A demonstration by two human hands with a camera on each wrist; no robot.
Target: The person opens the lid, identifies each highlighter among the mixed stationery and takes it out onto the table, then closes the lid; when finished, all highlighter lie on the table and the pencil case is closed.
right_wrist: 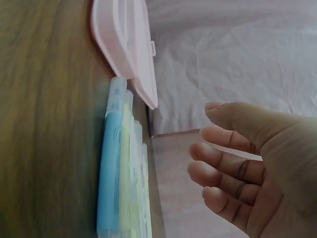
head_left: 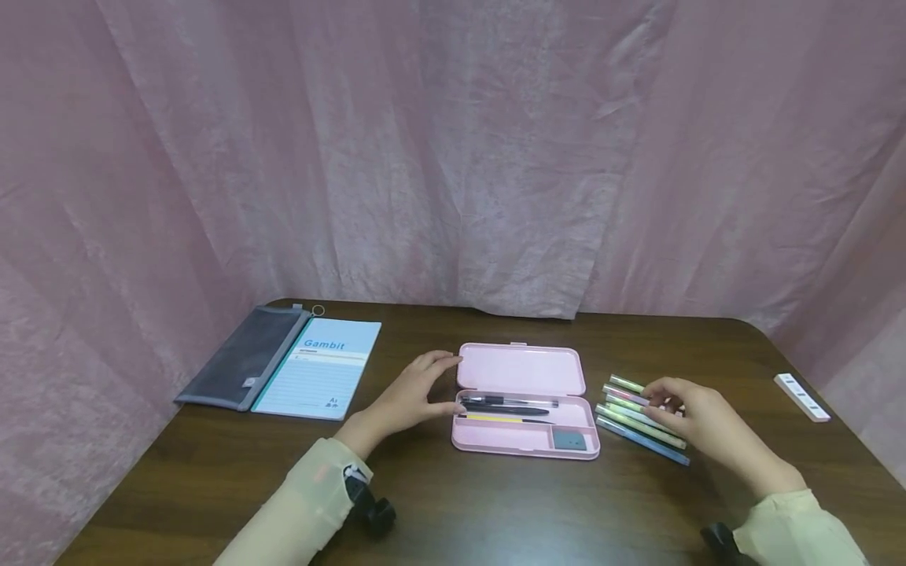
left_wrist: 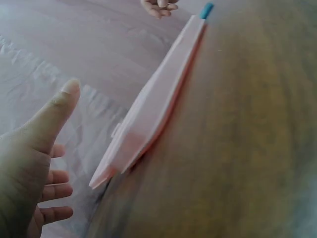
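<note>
An opened pink pencil case [head_left: 520, 369] lies on the table. Inside its tray are a clear-barrelled pen [head_left: 524, 402], a dark pen [head_left: 520, 410], a thin yellow-and-black pencil-like stick [head_left: 495, 419] and a grey-blue eraser [head_left: 569, 439]. My left hand [head_left: 406, 397] is at the case's left end, thumb and fingers spread with nothing between them; whether the fingertips touch the case I cannot tell. To the right of the case several markers lie side by side, among them a blue marker [right_wrist: 111, 168] nearest me. Over them hovers my right hand [head_left: 697, 413], fingers loosely bent and holding nothing.
At the left, a notebook [head_left: 318, 369] lies against a dark zippered pouch [head_left: 237, 358]. A small white strip [head_left: 802, 397] with dark marks sits near the table's right edge. Pink curtains [head_left: 453, 157] hang behind the brown wooden table [head_left: 453, 503].
</note>
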